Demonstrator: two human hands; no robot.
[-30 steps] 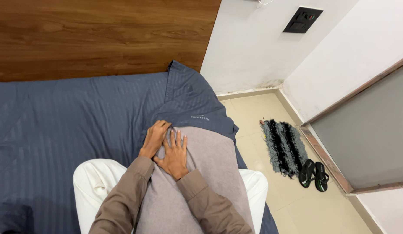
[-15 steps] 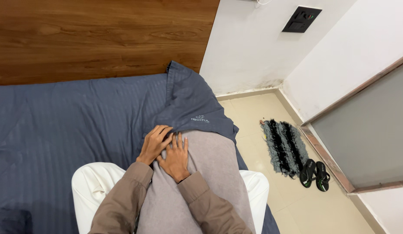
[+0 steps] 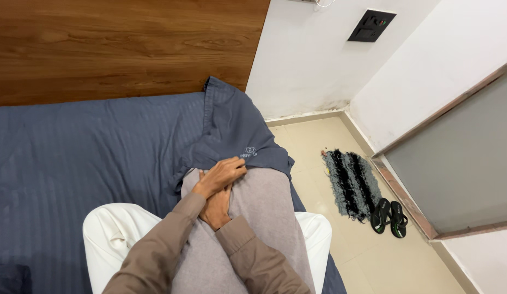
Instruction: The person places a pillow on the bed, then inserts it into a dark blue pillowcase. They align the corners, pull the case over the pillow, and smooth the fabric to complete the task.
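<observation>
The left hand (image 3: 220,177) lies flat, fingers together, across the right hand (image 3: 216,207), both pressing unclenched on the grey cloth (image 3: 264,218), whose length runs toward twelve o'clock over the white pillow (image 3: 109,239).

The scene is lit evenly by soft, bright indoor light. Only faint shadows are cast. Slight wide-angle bending is seen at the edges.

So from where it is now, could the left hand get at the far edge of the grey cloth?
Probably yes. The left hand already lies on the grey cloth by its far edge, crossed over the right hand, with only the blue bedsheet beyond. Nothing stands in the way.
</observation>
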